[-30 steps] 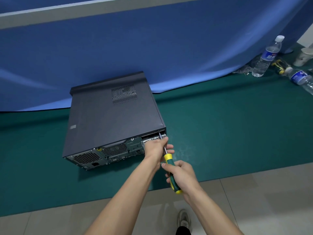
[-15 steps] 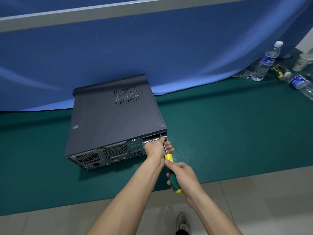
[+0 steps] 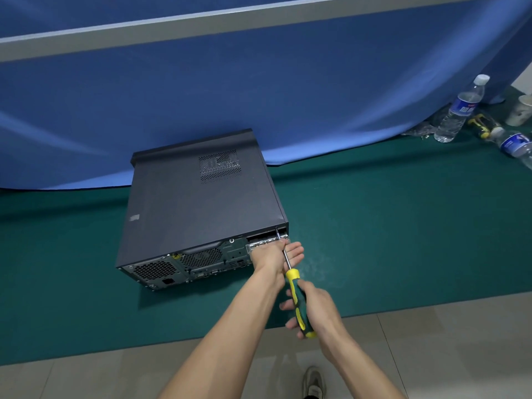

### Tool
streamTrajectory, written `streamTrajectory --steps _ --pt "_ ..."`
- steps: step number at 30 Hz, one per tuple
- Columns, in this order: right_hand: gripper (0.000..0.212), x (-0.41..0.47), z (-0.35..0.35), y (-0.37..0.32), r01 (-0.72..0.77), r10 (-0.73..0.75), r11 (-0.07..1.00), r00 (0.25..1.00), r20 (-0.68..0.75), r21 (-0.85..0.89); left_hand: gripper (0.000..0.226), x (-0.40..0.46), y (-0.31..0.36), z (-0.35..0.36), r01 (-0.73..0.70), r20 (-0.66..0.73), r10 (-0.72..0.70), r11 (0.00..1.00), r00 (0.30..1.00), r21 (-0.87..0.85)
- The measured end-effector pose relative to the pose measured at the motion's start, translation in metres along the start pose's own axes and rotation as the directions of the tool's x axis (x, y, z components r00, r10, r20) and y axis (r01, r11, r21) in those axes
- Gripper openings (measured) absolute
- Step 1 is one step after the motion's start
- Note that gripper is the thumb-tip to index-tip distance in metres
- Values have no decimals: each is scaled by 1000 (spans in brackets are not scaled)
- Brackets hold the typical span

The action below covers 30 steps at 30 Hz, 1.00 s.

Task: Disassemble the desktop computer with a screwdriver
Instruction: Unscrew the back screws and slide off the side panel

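The desktop computer (image 3: 198, 208) lies flat on a green mat (image 3: 388, 226), its back panel facing the person, its far end against a blue cloth (image 3: 259, 96) that hangs behind the mat. Nearest, grey floor tiles (image 3: 431, 341) run along the mat's front edge, and a shoe (image 3: 315, 383) is cut off at the bottom. The right hand (image 3: 319, 309) grips the yellow-green handle of the screwdriver (image 3: 296, 295), whose tip meets the case's near right corner. The left hand (image 3: 276, 254) rests against the back panel, fingers loosely extended beside the shaft; it hides the panel's right end, and the screw itself is too small to make out. The mat lies bare right of the computer. At its far right corner stand a water bottle (image 3: 457, 110) and a paper cup (image 3: 522, 110); a second bottle (image 3: 515, 145), cut off, lies nearby.
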State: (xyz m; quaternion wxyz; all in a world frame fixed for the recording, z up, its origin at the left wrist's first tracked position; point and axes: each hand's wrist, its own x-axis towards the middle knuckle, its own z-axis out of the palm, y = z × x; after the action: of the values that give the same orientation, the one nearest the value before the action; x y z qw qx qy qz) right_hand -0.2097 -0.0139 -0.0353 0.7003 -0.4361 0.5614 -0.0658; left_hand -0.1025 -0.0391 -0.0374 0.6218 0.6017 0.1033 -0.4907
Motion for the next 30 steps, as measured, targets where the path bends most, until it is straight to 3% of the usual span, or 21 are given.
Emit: streamTrajectory --steps 5,11,14,17,20,22,25,30 --pt "23 1 3 3 153 -157 987 982 -105 -39 15 3 2 -4 16 41 -18 999 999 45" --pt "34 -5 -4 -12 -32 27 999 988 154 27 23 2 0 5 12 54 -3 986 999 -167" --pt "21 -3 -10 -11 73 -74 997 994 75 24 20 1 -2 3 29 106 -10 983 994 -183" --pt "20 0 -9 -7 118 -121 989 992 -32 -93 14 5 -2 5 -4 40 7 996 999 -89" --pt "32 -3 -7 -5 -9 4 999 993 114 42 24 8 -1 7 -21 8 22 994 1000 -106" --pt "31 -4 -9 -5 -22 9 996 988 155 84 30 9 -2 4 -15 36 19 993 999 -113" --pt "19 3 -7 0 102 -103 994 995 -14 -42 29 10 1 2 46 66 -42 997 997 -58" --pt "28 6 -3 4 168 -230 942 954 -195 -290 7 16 9 16 -50 -111 41 996 993 -75"
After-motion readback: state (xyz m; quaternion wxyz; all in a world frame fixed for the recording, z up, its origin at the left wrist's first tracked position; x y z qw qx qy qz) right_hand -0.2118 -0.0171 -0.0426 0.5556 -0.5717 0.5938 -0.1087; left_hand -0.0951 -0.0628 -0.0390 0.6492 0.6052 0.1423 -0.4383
